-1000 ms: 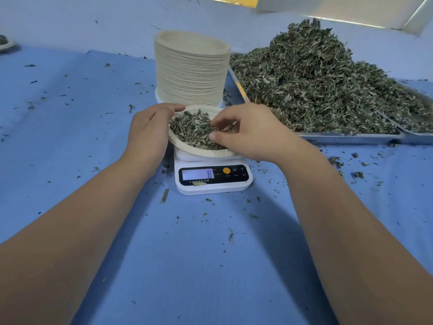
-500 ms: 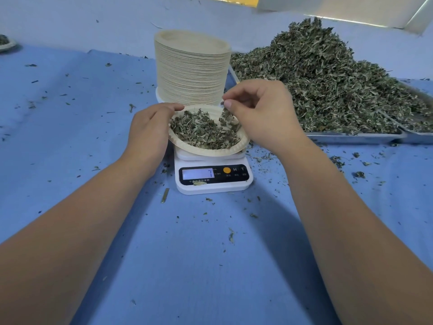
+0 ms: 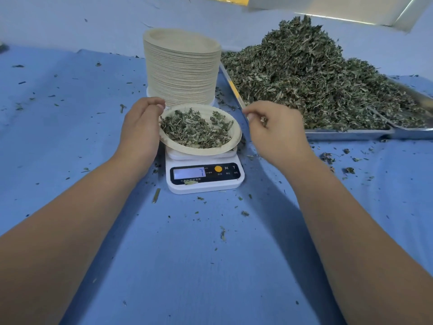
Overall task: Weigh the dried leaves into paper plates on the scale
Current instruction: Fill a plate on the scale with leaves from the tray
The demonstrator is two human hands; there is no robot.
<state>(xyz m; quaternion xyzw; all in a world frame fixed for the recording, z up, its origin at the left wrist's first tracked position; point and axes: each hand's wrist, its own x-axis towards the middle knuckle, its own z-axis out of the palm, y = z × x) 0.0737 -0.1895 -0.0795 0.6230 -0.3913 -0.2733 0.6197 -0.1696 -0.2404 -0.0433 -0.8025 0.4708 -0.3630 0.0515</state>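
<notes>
Round beige paper plate [image 3: 236, 139] of dried green leaves [image 3: 194, 130], tilted on white digital scale [image 3: 206, 184] reading 7. Left hand [image 3: 140, 130] curled round its left rim. Right hand [image 3: 278, 132] pinching leaf scraps [image 3: 263, 119] beside plate, near steel tray [image 3: 346, 133]. Seemingly trimming one portion; tall stack of unused plates [image 3: 180, 71] waiting. Half a second earlier, pinch above plate.

A blue cloth [image 3: 210, 266] covers the table, creased along its far edge. At the right sit two steel trays, the nearer tray [image 3: 346, 134] touching the far-right tray [image 3: 412, 133]. A pale wall [image 3: 70, 19] rises behind.
</notes>
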